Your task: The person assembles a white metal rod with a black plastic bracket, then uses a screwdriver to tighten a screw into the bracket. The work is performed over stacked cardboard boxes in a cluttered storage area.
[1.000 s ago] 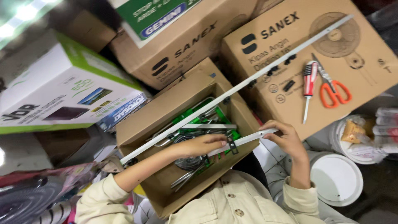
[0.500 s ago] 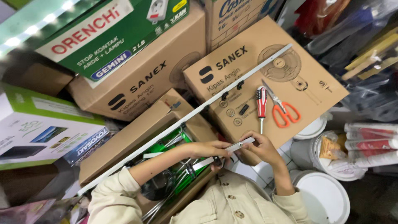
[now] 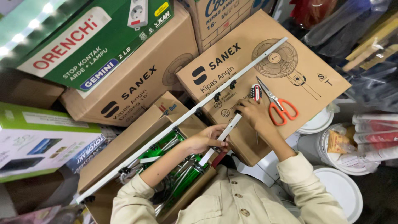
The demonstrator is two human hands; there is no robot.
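Observation:
My left hand [image 3: 206, 139] grips the lower part of a short white metal strip [image 3: 227, 131] with a black fitting at its end. My right hand [image 3: 253, 115] holds the strip's upper end, resting on a brown fan carton [image 3: 298, 89]. A long white rail [image 3: 182, 119] with black clips lies diagonally across the cartons, just above both hands. A red-and-white screwdriver [image 3: 256, 93] and orange-handled scissors [image 3: 278, 105] lie on the carton beside my right hand. Below my left arm an open carton [image 3: 124, 149] holds green and chrome metal parts [image 3: 176, 176].
Stacked cartons fill the back: a green one [image 3: 83, 41] at upper left, brown ones [image 3: 137, 89] in the middle. A white-and-green box [image 3: 37, 141] sits at left. White buckets with lids [image 3: 338, 186] and rolled packages [image 3: 373, 137] stand at right.
The view has shifted, so everything sits lower and further right. Both hands have moved the short white strip up onto the edge of the fan carton, nearer the screwdriver.

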